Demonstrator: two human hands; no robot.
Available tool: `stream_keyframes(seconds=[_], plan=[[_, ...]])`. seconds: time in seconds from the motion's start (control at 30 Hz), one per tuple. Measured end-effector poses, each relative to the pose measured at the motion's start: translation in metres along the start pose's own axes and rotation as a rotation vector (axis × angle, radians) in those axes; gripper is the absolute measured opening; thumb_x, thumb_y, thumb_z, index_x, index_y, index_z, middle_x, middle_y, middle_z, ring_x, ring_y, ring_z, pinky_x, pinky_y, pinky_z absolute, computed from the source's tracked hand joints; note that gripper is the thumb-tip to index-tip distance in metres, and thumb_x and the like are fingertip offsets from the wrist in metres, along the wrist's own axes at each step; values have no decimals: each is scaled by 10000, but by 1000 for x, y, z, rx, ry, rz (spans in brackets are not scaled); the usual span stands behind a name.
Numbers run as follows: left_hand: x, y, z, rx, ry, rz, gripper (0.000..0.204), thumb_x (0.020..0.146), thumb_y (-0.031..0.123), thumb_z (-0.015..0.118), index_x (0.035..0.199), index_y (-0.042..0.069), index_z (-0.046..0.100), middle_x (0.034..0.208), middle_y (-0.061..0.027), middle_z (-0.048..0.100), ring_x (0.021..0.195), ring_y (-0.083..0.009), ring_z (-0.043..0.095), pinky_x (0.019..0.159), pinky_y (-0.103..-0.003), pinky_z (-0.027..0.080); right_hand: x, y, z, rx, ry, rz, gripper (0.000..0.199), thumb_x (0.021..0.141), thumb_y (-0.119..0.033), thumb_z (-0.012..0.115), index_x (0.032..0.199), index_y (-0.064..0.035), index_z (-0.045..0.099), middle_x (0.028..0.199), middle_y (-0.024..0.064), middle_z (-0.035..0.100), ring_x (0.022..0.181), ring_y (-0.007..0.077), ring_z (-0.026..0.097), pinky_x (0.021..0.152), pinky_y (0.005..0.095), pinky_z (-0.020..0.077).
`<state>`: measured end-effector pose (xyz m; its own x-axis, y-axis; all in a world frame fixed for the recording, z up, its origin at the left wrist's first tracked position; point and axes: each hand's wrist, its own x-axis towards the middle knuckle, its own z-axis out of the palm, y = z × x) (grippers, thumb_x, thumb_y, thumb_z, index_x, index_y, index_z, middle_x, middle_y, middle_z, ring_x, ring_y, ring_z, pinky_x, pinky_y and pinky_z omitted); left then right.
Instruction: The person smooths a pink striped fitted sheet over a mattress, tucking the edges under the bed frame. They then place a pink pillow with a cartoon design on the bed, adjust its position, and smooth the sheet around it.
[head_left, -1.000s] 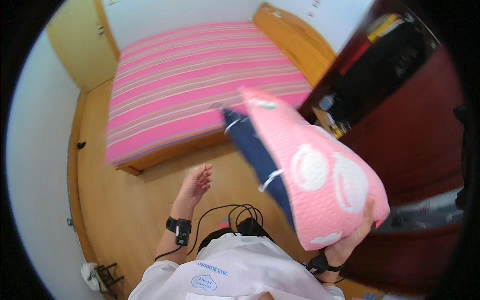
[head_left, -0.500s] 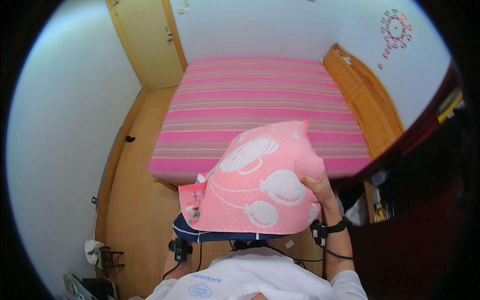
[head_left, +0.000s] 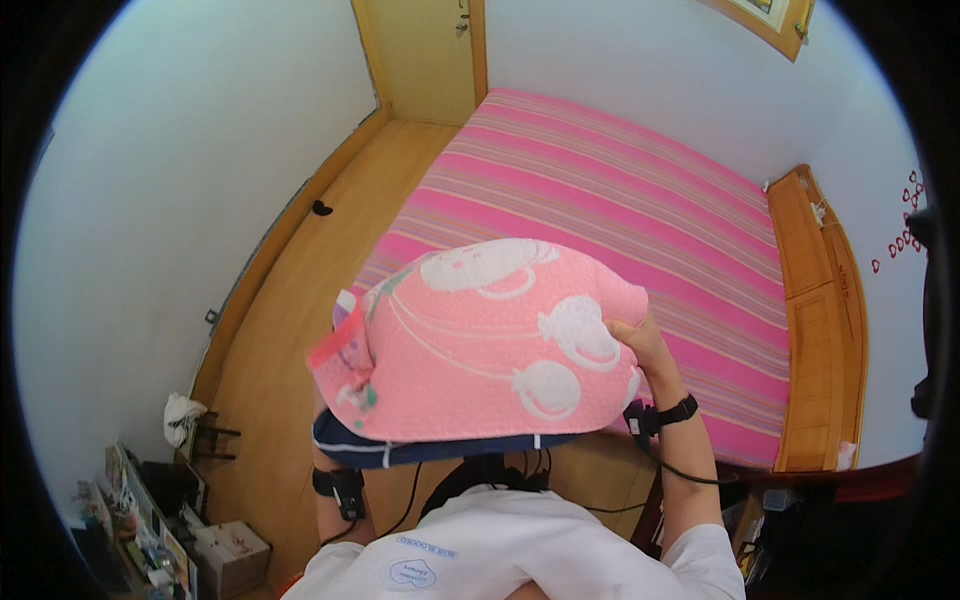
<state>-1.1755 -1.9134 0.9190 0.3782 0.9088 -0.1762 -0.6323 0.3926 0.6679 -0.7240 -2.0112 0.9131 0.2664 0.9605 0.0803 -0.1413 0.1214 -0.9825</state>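
A pink pillow with a quilted cover (head_left: 460, 370), patterned with white balloons, is held up in front of my body. My right hand (head_left: 640, 340) grips its right side, thumb on top and the other fingers out of sight underneath. Beneath the pillow lies a dark navy fabric piece with white piping (head_left: 350, 445), its front edge showing. My left forearm (head_left: 340, 510) reaches up to the stack's left end, where the hand is hidden by the bedding. A turned-up corner of pink cloth (head_left: 340, 365) sticks out on the left.
A bed with a pink striped sheet (head_left: 600, 190) stands ahead, its wooden headboard (head_left: 815, 300) on the right. Wooden floor (head_left: 290, 330) runs along the left wall toward a door (head_left: 425, 60). At lower left are a small stool (head_left: 215, 437) and a cardboard box (head_left: 230, 555).
The view has turned left, so the bed and headboard now sit farther right. The pillow stack has shifted slightly left and up in view, still held by my right hand.
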Motion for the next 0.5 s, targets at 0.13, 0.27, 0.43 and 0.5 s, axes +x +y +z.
stream_keyframes(seconds=[0.13, 0.27, 0.43, 0.5], plan=[[39, -46, -7, 192, -37, -167, 524, 941, 126, 651, 1422, 29, 468, 1229, -76, 627, 1044, -185, 621, 852, -319, 534, 15, 16, -43, -356, 1, 120, 558, 814, -210, 797, 1283, 30, 616, 1117, 86, 709, 995, 170, 668, 879, 358, 534], [69, -141, -46, 609, -241, -485, 560, 933, 84, 663, 1447, 21, 449, 1246, -78, 619, 1049, -177, 617, 849, -313, 533, 13, 66, -119, -546, 100, 693, 542, 798, -351, 778, 1180, 24, 693, 1062, 109, 733, 955, 206, 696, 839, 351, 533], [95, -212, -129, 1283, -466, -962, 541, 855, 118, 703, 1354, -32, 556, 1017, -82, 697, 887, -143, 648, 757, -288, 526, -52, 163, -183, -1391, -159, 1000, 646, 735, -494, 793, 1158, -12, 718, 1118, 191, 723, 1052, 352, 678, 915, 437, 524], [106, -221, -146, 1162, -116, -806, 512, 855, 112, 678, 1335, -35, 579, 944, -60, 711, 861, -134, 656, 759, -297, 526, -71, 189, -193, -1421, -120, 996, 704, 705, -554, 801, 1147, -12, 721, 1185, 240, 689, 1132, 393, 640, 967, 489, 498]])
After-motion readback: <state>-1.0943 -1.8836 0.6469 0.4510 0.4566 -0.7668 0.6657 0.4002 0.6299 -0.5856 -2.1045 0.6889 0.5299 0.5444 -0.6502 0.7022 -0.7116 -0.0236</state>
